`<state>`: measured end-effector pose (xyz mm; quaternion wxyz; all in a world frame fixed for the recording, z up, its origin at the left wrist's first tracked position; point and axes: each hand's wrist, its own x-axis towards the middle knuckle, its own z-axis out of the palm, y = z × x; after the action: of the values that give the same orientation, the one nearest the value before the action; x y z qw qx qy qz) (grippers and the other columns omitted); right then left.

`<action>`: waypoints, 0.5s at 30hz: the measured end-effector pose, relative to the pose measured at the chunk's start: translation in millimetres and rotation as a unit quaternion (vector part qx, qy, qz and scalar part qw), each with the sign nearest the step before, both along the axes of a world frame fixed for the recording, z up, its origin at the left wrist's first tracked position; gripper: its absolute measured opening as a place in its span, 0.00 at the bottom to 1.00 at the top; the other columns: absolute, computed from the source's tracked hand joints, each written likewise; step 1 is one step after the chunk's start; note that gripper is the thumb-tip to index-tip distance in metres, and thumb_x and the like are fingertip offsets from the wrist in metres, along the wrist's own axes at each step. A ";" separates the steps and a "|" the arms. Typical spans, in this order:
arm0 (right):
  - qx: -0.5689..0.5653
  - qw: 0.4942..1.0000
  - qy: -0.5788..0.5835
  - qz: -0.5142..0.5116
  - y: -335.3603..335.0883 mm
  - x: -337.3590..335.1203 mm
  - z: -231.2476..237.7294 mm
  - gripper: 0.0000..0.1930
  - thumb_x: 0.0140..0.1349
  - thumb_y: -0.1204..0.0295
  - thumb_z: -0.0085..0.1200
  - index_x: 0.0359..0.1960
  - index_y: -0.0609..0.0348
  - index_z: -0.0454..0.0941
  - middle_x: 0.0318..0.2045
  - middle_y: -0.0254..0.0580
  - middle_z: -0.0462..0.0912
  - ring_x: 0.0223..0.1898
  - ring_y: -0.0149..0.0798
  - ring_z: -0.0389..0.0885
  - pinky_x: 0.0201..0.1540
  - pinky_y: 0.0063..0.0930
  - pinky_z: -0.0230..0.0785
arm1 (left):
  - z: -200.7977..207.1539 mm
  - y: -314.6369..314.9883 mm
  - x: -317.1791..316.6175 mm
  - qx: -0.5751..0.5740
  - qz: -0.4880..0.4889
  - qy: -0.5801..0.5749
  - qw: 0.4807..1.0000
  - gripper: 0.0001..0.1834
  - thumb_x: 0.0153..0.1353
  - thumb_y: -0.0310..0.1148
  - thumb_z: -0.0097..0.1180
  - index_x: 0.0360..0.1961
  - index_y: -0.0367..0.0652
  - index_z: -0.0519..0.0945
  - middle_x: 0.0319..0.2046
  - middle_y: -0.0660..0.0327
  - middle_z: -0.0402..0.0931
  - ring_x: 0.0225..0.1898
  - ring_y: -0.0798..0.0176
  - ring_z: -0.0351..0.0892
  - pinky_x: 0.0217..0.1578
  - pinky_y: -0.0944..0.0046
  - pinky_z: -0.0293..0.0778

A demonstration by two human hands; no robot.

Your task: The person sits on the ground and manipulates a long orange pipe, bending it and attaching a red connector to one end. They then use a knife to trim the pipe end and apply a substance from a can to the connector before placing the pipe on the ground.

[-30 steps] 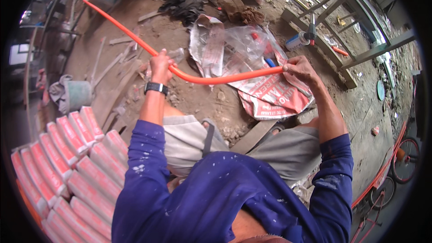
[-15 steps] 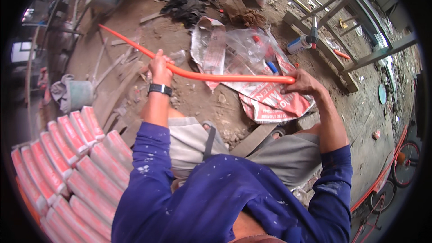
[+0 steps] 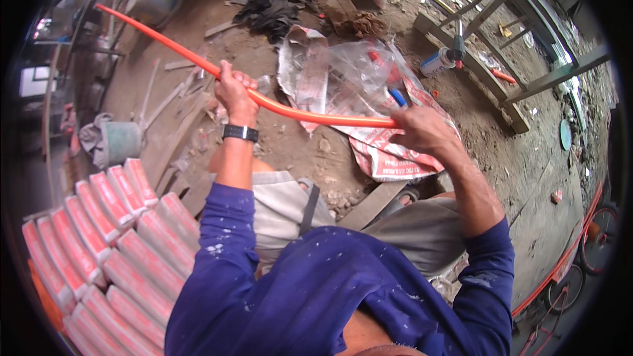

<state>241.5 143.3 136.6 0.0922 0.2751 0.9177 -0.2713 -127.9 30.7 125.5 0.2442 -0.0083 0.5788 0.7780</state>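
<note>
A long orange plastic pipe runs across in front of me, bent in a shallow curve, its thin far end reaching toward the upper left. My left hand, with a dark watch on the wrist, is closed around the pipe near its middle. At the pipe's right end is my right hand, its fingers gripping the tip and partly hiding it. Below the pipe lies a torn red-and-white sack with clear plastic sheeting and a blue object on it.
Red-and-white packages are stacked at my left. Beyond them stand a greenish bucket and a tilted bucket. A blowtorch canister sits beside a wooden frame. Black cloth lies ahead; bicycle wheels show at right.
The pipe has shifted left, its far end going farther up and left. My right hand has moved left with the pipe's end, while my left hand stays nearly in place.
</note>
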 end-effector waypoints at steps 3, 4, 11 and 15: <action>0.029 0.994 0.106 -0.016 -14.5 -19.8 -8.0 0.15 0.54 0.63 0.66 0.30 0.59 0.74 0.27 0.51 0.81 0.35 0.56 0.81 0.37 0.49 0.71 | 2.3 14.9 17.0 0.027 -0.002 0.001 1.000 0.18 0.71 0.46 0.51 0.28 0.49 0.65 0.16 0.69 0.59 0.14 0.71 0.59 0.15 0.65 0.62; 0.010 0.996 0.077 -0.035 -16.8 -30.1 -9.3 0.15 0.54 0.62 0.65 0.31 0.59 0.74 0.27 0.50 0.80 0.34 0.56 0.81 0.36 0.49 0.71 | 2.9 18.8 21.6 0.029 -0.011 0.003 1.000 0.20 0.71 0.47 0.51 0.26 0.49 0.65 0.15 0.70 0.59 0.14 0.71 0.59 0.15 0.65 0.62; -0.041 0.990 0.126 -0.043 -50.7 -71.4 12.4 0.28 0.63 0.42 0.51 0.37 0.60 0.76 0.30 0.49 0.83 0.34 0.53 0.85 0.35 0.47 0.75 | -1.2 24.0 40.0 0.049 -0.080 0.005 0.996 0.18 0.72 0.49 0.51 0.36 0.46 0.68 0.16 0.72 0.57 0.15 0.75 0.57 0.16 0.69 0.59; 0.001 0.976 0.204 -0.073 -59.4 -81.6 7.4 0.22 0.67 0.50 0.51 0.38 0.61 0.73 0.29 0.52 0.82 0.30 0.54 0.84 0.30 0.49 0.74 | 4.2 38.5 65.0 0.065 -0.095 -0.010 0.993 0.18 0.74 0.50 0.48 0.30 0.51 0.67 0.14 0.72 0.57 0.13 0.74 0.55 0.15 0.69 0.56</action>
<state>160.0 83.9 144.0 -0.1173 0.2798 0.8950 -0.3269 -62.9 69.3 129.6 0.3227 0.0553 0.5231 0.7869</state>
